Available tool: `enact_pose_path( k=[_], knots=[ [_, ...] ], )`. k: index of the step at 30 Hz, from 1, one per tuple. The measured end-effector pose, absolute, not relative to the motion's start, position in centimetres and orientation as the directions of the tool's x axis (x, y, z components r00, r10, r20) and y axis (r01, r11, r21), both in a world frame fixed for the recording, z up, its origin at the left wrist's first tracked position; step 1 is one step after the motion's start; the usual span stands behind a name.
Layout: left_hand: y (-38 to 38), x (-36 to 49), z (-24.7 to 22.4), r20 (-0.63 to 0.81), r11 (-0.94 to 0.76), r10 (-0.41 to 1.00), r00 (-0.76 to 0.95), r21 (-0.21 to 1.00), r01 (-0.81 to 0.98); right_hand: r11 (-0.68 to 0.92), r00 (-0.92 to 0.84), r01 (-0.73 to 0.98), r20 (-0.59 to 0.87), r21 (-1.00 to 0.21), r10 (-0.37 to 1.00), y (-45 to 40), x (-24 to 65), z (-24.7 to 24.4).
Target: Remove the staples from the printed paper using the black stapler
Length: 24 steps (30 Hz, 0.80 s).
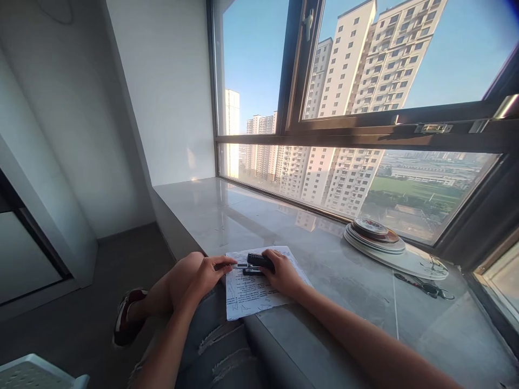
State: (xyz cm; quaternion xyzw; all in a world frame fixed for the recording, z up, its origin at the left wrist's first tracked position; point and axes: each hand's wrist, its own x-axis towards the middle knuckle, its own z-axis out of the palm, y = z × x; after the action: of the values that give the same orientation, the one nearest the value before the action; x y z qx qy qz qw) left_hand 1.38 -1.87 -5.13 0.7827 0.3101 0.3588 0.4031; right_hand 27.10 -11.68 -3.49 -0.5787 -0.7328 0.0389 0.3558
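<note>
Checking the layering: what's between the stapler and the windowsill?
Printed paper; the head view shows the black stapler over it and the gray windowsill beneath.

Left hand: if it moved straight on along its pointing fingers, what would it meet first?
Probably the thin silver metal strip of the black stapler in the right hand; the left hand seems to touch the strip's end, though depth is unclear.

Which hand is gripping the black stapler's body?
The right hand, fingers over the black stapler; the left hand pinches the thin piece jutting out.
</note>
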Motion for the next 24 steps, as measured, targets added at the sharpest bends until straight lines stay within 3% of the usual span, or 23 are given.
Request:
enact_pose_path(
  k=[6, 12, 16, 20, 24],
  knots=[
    [-2.5, 1.5, -4.9, 0.356, -0.523, 0.713, 0.604, 0.844, 0.121, 0.515, -0.289, 0.735, 0.483, -0.442, 0.827, -13.0, 25.9, -2.0],
    [-3.0, 1.9, -3.5, 0.441, -0.679, 0.6, 0.667, 0.721, 0.134, 0.562, -0.319, 0.697, 0.51, -0.446, 0.799, -13.5, 24.3, -2.7],
    [-2.8, 1.9, -3.5, 0.481, -0.701, 0.608, 0.632, 0.698, 0.143, 0.52, -0.253, 0.702, 0.512, -0.487, 0.821, -13.3, 24.3, -2.5],
    [-2.8, 1.3, -4.5, 0.463, -0.62, 0.751, 0.47, 0.739, 0.263, 0.378, -0.139, 0.772, 0.445, -0.511, 0.885, -12.7, 25.0, -2.2],
    [-3.1, 1.1, -4.8, 0.483, -0.601, 0.789, 0.381, 0.735, 0.313, 0.339, -0.189, 0.805, 0.331, -0.487, 0.924, -12.2, 27.7, -1.8]
  ],
)
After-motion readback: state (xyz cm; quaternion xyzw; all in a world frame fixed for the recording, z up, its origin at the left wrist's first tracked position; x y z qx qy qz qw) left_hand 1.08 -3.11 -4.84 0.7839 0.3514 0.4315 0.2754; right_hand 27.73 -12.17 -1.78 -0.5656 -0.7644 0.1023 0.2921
